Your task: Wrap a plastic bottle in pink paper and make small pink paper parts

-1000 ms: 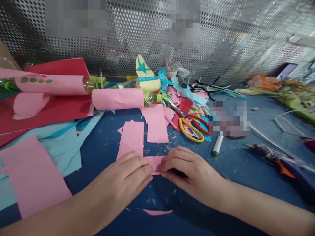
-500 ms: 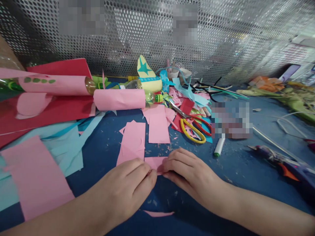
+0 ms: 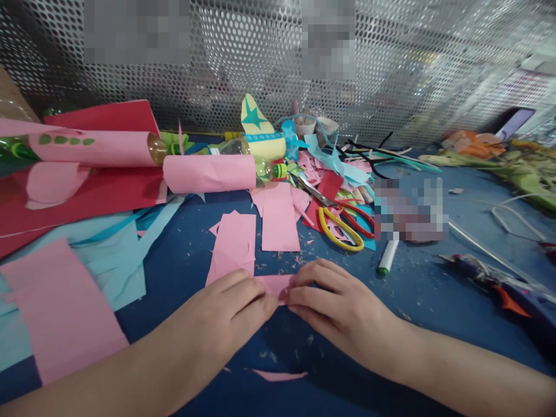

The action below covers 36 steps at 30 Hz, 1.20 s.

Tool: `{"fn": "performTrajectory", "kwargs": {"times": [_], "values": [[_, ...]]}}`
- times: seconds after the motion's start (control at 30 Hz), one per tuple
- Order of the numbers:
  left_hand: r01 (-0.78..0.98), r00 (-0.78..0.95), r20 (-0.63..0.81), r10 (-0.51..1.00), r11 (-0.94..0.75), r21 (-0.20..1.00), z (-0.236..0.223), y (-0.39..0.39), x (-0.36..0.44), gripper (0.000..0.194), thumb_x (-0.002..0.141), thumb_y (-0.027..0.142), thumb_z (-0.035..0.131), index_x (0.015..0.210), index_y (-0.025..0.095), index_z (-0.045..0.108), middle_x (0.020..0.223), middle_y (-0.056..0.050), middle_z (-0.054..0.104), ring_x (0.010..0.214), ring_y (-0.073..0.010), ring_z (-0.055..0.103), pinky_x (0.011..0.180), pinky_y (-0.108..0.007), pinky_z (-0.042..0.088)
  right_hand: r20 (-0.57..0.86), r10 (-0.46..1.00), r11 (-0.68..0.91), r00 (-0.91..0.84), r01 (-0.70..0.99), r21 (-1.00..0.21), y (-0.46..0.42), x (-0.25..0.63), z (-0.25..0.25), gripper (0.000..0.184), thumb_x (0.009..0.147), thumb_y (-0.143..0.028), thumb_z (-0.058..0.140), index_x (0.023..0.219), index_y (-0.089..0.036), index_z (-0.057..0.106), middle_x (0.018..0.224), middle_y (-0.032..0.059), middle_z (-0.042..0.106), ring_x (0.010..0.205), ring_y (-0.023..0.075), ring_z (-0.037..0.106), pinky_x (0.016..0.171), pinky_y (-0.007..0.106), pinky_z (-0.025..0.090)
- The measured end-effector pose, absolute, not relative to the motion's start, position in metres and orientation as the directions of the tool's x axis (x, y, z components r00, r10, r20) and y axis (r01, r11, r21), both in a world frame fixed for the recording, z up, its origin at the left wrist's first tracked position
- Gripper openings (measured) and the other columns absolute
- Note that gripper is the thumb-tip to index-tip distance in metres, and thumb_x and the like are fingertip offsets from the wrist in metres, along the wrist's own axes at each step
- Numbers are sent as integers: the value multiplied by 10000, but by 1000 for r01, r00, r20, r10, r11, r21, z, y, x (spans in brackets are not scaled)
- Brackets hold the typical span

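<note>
A small pink paper piece lies on the blue table between my two hands. My left hand has its fingers pressed together on the paper's left end. My right hand pinches the right end, fingers closed over it. Most of the paper is hidden under the fingers. Just beyond lie two larger pink paper rectangles.
Yellow-handled scissors and a green-capped marker lie right of centre. Bottles wrapped in pink paper sit behind, with red, light blue and pink sheets on the left. A perforated metal screen closes the back.
Both hands stay on the small pink paper; the fingers have shifted slightly closer together over it. The view has wobbled a little.
</note>
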<state>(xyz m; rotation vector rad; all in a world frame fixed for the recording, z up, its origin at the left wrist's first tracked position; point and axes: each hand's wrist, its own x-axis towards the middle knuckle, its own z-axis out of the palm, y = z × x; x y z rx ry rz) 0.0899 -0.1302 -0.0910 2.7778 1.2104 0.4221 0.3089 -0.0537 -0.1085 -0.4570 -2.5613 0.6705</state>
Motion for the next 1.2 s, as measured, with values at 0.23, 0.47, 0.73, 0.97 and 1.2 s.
{"fn": "performTrajectory", "kwargs": {"times": [0.23,0.47,0.73,0.97,1.2], "values": [[740,552,288,783,-619,265,-93,-126,92,321,969,86,352,987,197,652,917,-21,674,879,-170,607,804,-306,523,385,429,826,-817,183,-533,-52,307,-110,137,940,-161,538,1008,-189,654,930,58,675,912,189,609,820,349,532],[737,624,253,739,-665,124,-92,-127,92,355,893,-4,355,1002,155,652,896,-43,690,854,-196,614,834,-347,518,382,426,835,-820,194,-514,-51,307,-110,105,936,-149,543,975,-170,639,909,49,698,890,192,618,827,362,528],[731,672,280,686,-674,-104,-88,-132,96,477,887,-42,215,1005,127,644,878,-56,696,807,-209,620,824,-366,507,384,423,861,-820,233,-452,-55,304,-108,116,937,-152,521,937,-158,637,851,64,680,843,202,630,792,366,545],[756,648,279,708,-642,-128,-89,-127,101,564,942,-21,149,814,150,671,721,-37,665,727,-193,613,712,-327,499,362,439,858,-822,264,-441,-59,302,-107,148,938,-134,490,925,-144,637,836,76,667,820,208,612,766,385,546],[738,667,268,695,-666,-111,-89,-129,98,546,918,-27,162,869,145,677,765,-37,673,709,-198,591,720,-349,513,350,456,814,-819,224,-537,-56,305,-106,102,938,-155,527,963,-178,623,875,52,679,844,194,608,783,357,534]]}}
